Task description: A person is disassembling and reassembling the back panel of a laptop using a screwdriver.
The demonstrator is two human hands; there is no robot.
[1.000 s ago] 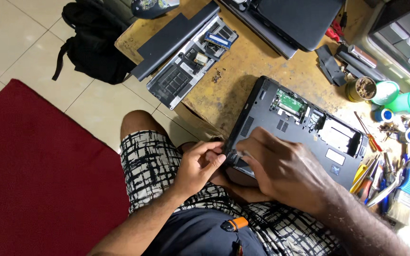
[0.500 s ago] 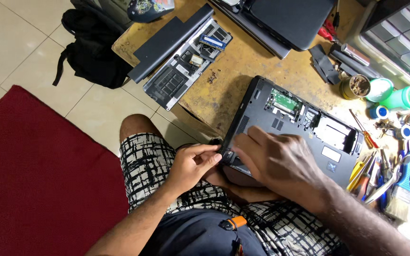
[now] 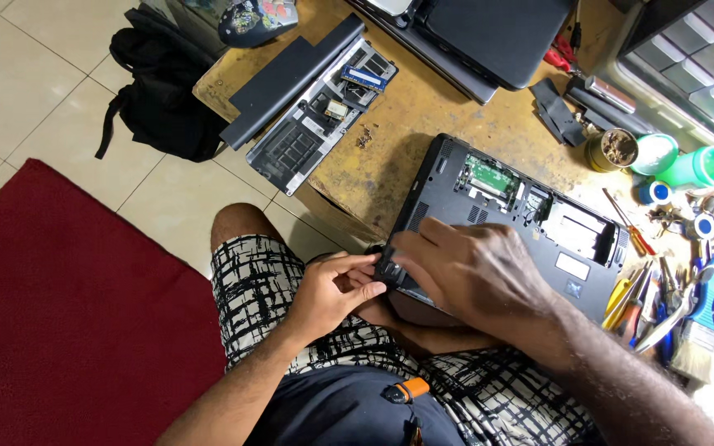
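Black laptop (image 3: 506, 216), upturned with its base opened, lies at the near edge of the worn wooden table (image 3: 406, 132), its near left corner overhanging the edge above the person's lap. Green circuit board visible in one open bay, a pale rectangular bay beside it.

Left hand (image 3: 332, 291): fingers curled, pinching the overhanging corner of the laptop from the left side. Right hand (image 3: 477, 272): laid flat over the near end of the base, fingers spread and pressing down, fingertips at the same corner; whether it grips anything underneath cannot be told.

Toward the table's far left corner: removed base cover panel (image 3: 316, 116) and a long black battery (image 3: 291, 78) just beside it. A few loose screws (image 3: 364, 139) between panel and laptop. A second closed laptop (image 3: 489, 33) at the far edge.

Right edge: green plastic bottle (image 3: 700, 168), small tin (image 3: 611, 149), screwdrivers (image 3: 630, 234), brush (image 3: 692, 351).

Floor: black backpack (image 3: 159, 91), red mat (image 3: 51, 314).
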